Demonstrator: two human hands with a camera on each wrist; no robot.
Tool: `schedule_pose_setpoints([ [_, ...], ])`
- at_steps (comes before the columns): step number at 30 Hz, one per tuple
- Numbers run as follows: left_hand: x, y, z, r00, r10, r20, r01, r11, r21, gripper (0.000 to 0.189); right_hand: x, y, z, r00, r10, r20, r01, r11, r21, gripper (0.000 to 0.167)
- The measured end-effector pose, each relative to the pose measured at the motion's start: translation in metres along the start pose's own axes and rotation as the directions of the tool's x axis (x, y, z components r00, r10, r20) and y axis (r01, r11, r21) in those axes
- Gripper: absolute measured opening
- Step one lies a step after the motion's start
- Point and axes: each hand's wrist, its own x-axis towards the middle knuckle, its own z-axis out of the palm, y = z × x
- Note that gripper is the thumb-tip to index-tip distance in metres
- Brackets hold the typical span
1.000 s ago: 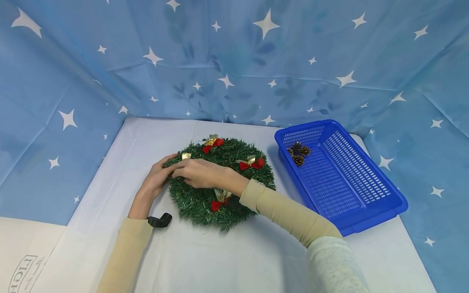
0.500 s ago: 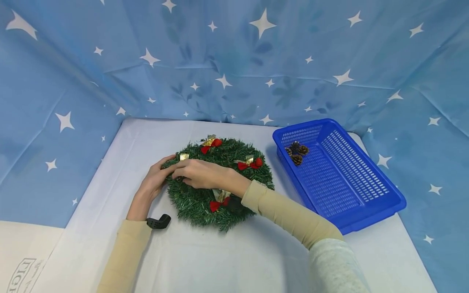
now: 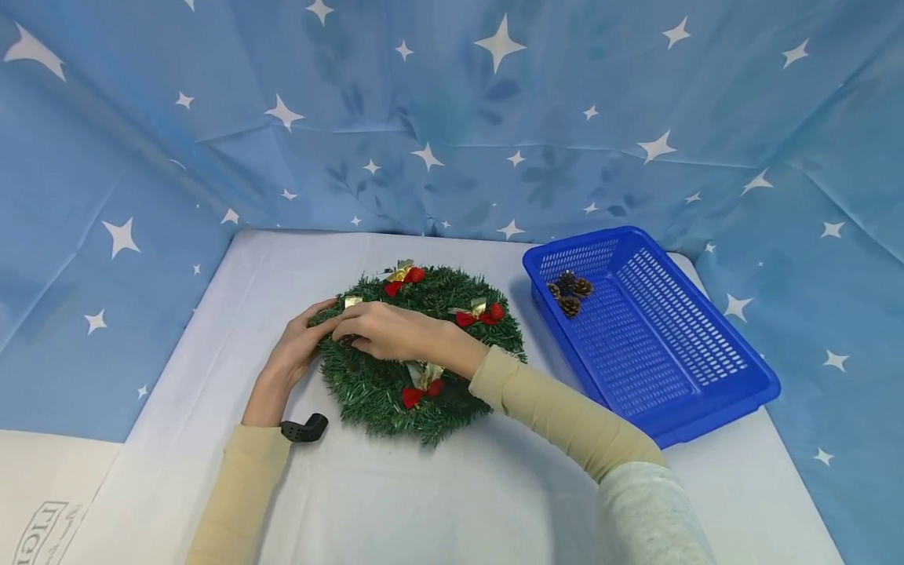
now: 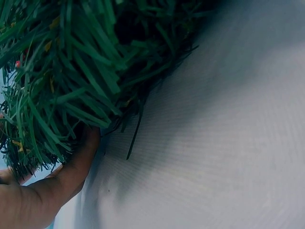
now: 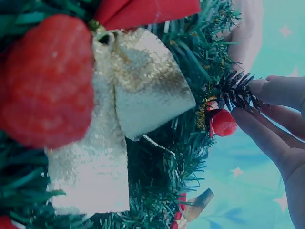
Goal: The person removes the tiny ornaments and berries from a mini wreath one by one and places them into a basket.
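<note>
A green tinsel wreath (image 3: 381, 400) with red-and-gold bows lies on the white-covered table. My left hand (image 3: 293, 345) grips its left edge; in the left wrist view the fingers (image 4: 78, 164) reach under the green strands (image 4: 71, 71). Over the wreath's left part, my right hand (image 3: 395, 331) pinches a dark pine cone (image 5: 236, 90) between thumb and fingertips. The cone is right at the strands, beside a red berry (image 5: 223, 122) in the right wrist view. A gold bow (image 5: 150, 81) and a large red berry (image 5: 47, 81) fill the near side of that view.
A blue plastic basket (image 3: 688, 337) stands right of the wreath, with several pine cones (image 3: 569, 294) in its far left corner. A black strap device (image 3: 305, 428) sits at the left wrist. Blue star-printed cloth (image 3: 452, 118) rises behind and at both sides.
The head view has shifted slightly. Both hands stay at the wreath's left side; the right fingers have lifted a little, showing more of the dark cone beneath them.
</note>
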Motion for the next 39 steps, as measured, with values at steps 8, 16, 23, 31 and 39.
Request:
schedule_pose_setpoints([
  [8,0.000,0.002,0.002,1.000,-0.015,0.028,0.016,0.999,-0.041,0.067,-0.010,0.003,-0.009,0.999,-0.021,-0.050,0.022,1.000,0.013,0.030],
  [16,0.000,0.004,0.002,0.999,-0.028,0.037,0.030,0.998,-0.055,0.072,-0.022,0.012,-0.012,0.997,0.009,-0.077,-0.006,0.999,0.041,0.027],
  [23,0.001,0.004,0.002,0.999,-0.031,0.043,0.034,0.997,-0.071,0.075,-0.030,0.019,-0.014,0.995,0.060,-0.080,-0.057,0.998,0.042,0.028],
  [31,0.002,0.005,0.002,0.999,-0.030,0.040,0.033,0.996,-0.080,0.074,-0.041,0.028,-0.014,0.993,0.091,-0.075,-0.090,0.996,0.015,0.029],
  [39,0.001,0.005,0.002,0.999,-0.027,0.035,0.030,0.997,-0.077,0.074,-0.052,0.035,-0.017,0.989,0.098,-0.107,-0.097,0.995,0.020,0.029],
])
